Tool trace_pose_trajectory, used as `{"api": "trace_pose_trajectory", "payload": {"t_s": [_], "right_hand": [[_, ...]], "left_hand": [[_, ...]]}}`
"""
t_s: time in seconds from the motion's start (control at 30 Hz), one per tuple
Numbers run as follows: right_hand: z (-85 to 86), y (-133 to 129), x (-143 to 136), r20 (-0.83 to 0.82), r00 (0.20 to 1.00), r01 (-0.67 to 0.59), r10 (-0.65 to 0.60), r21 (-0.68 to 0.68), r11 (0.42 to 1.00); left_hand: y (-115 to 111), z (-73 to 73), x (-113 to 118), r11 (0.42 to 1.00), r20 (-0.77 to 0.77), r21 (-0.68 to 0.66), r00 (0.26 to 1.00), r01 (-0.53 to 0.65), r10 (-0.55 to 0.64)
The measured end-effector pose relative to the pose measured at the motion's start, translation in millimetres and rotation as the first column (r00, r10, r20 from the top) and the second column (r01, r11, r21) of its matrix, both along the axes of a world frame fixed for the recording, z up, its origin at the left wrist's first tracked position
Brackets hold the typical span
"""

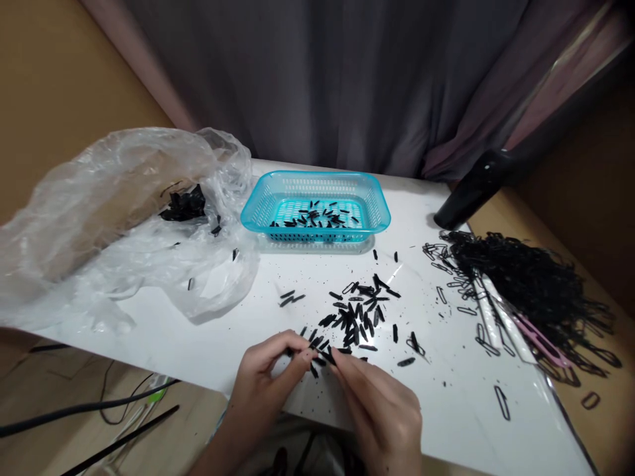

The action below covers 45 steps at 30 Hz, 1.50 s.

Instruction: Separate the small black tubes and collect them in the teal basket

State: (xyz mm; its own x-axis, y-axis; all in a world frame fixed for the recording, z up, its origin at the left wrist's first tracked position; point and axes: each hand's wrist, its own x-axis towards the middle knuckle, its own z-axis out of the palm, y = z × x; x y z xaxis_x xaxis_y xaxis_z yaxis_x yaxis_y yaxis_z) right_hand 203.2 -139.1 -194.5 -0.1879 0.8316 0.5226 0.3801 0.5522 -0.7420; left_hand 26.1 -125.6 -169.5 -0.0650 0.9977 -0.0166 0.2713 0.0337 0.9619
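My left hand [270, 373] and my right hand [380, 403] meet near the front edge of the white table [198, 350]. Each has its thumb and fingers pinched, and a small black strip-like piece [326, 355] shows between the two sets of fingertips. Its exact kind is hard to make out, since the fingers cover part of it. Just beyond the fingers lies a loose pile of similar short black pieces [354, 320]. Farther back stands a blue plastic basket [317, 231] with more such black pieces on its floor.
A crumpled clear plastic bag [149, 264] with a black bundle [183, 203] spreads over the left. At right sit a tangled heap of thin black loops [520, 277], a pink strip-like object [543, 344] and a black tube [469, 192]. Cables [94, 410] hang below the table's left edge.
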Motion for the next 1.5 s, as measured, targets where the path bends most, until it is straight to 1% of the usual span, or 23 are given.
{"api": "trace_pose_trajectory", "payload": {"t_s": [0.1, 0.2, 0.33, 0.43, 0.57, 0.63, 0.73, 0.77, 0.9, 1.03, 1.2, 1.3, 1.5], "right_hand": [[-0.4, 0, 2, 0.032, 0.999, -0.023, 0.022, 0.041, 0.999], [-0.4, -2, 3, 0.041, 0.999, -0.037, 0.035, 0.050, 0.998], [-1.0, -5, 4, 0.019, 0.999, -0.041, 0.040, 0.019, 0.999], [-0.8, -6, 5, -0.001, 0.998, -0.069, 0.069, -0.006, 0.998], [-2.0, -7, 6, -0.060, 0.992, -0.111, 0.108, -0.035, 0.993], [-4.0, -8, 7, -0.086, 0.995, -0.061, 0.058, -0.040, 0.997], [-6.4, -9, 6, -0.085, 0.994, 0.063, -0.065, -0.019, 0.998], [-6.3, -9, 5, -0.080, 0.994, 0.079, -0.080, -0.013, 0.997], [-2.4, -7, 3, -0.080, 0.996, 0.031, -0.034, -0.042, 0.999], [0.0, -5, 1, -0.097, 0.995, 0.023, -0.032, -0.094, 0.995], [-1.4, -4, 0, -0.103, 0.995, 0.008, -0.017, -0.091, 0.996], [-0.2, -3, -1, -0.101, 0.995, 0.006, -0.016, -0.102, 0.995], [5.1, -2, 0, -0.071, 0.997, -0.003, -0.002, -0.069, 0.998]], "left_hand": [[0, 2.7, -1, 0.999, 0.044, -0.047, 0.999, 0.002, 0.000], [1, 6.8, -3, 0.990, 0.109, -0.136, 0.994, 0.036, -0.021], [2, 8.0, -5, 0.971, 0.202, -0.228, 0.979, 0.077, -0.030], [2, 6.3, -4, 0.953, 0.270, -0.283, 0.962, 0.107, -0.028], [1, 4.0, -2, 0.915, 0.352, -0.355, 0.934, 0.191, -0.059], [1, 3.5, -3, 0.922, 0.349, -0.344, 0.936, 0.178, -0.050], [0, 3.5, -8, 0.954, 0.293, -0.282, 0.956, 0.101, -0.015], [0, 3.6, -9, 0.961, 0.275, -0.264, 0.962, 0.084, -0.009], [-1, 4.2, -11, 0.966, 0.231, -0.252, 0.973, 0.065, -0.005], [-1, 6.7, -6, 0.959, 0.246, -0.268, 0.969, 0.091, -0.023], [0, 10.8, -3, 0.958, 0.238, -0.268, 0.971, 0.105, -0.040], [1, 11.8, -3, 0.959, 0.227, -0.267, 0.974, 0.091, -0.029], [3, 11.6, -3, 0.980, 0.163, -0.193, 0.986, 0.049, -0.017]]}}
